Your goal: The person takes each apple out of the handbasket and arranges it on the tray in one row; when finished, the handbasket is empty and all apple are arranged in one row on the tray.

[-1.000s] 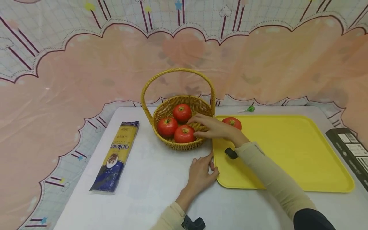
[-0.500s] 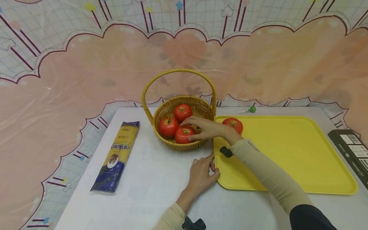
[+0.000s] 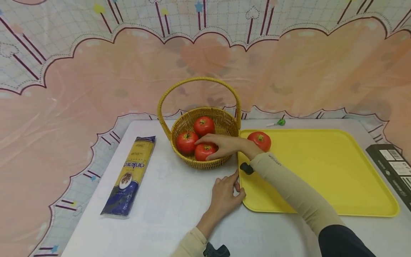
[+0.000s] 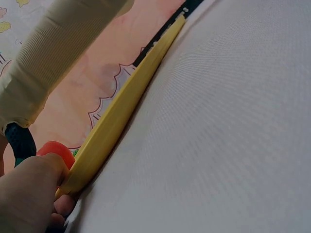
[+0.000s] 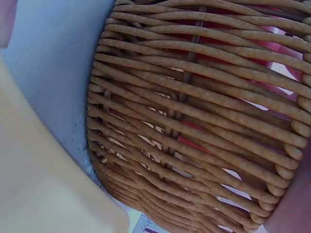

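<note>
My right hand (image 3: 221,144) reaches into the yellow wicker basket (image 3: 228,125), its fingers and thumb around the front red tomato (image 3: 203,152). Beside that one lie two more, a left tomato (image 3: 185,143) and a back tomato (image 3: 203,125). In the right wrist view the basket's woven side (image 5: 194,107) fills most of the picture and hides the fingers. My left hand (image 3: 224,194) holds the near left edge of the yellow tray (image 3: 321,171). The left wrist view shows the left hand (image 4: 31,189) gripping the tray rim (image 4: 114,119). Another tomato (image 3: 260,141) sits on the tray's far left corner.
A blue and yellow pasta packet (image 3: 130,175) lies on the left of the white table (image 3: 170,200). Behind the tray is a green lollipop (image 3: 280,122). A dark box (image 3: 393,167) with white labels lies along the tray's right side.
My right hand has moved left and closed its fingers around the front tomato, from a looser pose at its right side. The left hand stays at the tray's edge.
</note>
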Demonstrator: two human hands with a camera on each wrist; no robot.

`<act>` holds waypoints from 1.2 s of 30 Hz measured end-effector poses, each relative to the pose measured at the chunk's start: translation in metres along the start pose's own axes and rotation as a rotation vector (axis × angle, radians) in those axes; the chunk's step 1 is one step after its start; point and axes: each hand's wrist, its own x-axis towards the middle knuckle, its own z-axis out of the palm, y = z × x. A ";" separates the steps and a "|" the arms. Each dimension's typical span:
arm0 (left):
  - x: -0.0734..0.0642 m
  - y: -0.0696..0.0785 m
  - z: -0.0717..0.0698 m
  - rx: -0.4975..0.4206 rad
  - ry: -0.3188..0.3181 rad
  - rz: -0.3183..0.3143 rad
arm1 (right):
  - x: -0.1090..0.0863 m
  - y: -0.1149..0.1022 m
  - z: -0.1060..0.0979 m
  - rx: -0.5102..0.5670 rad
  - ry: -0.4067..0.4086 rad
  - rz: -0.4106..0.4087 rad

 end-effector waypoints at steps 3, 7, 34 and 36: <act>0.000 0.001 0.000 0.004 0.001 0.003 | 0.000 0.000 0.000 -0.003 0.001 -0.009; 0.000 0.001 0.000 -0.001 -0.003 -0.001 | 0.000 0.000 0.000 -0.006 0.014 -0.020; -0.002 0.000 0.001 0.005 0.002 0.002 | -0.019 -0.002 0.003 0.050 0.287 -0.016; -0.001 0.000 0.001 0.005 0.003 0.001 | -0.022 -0.002 0.003 0.067 0.312 -0.019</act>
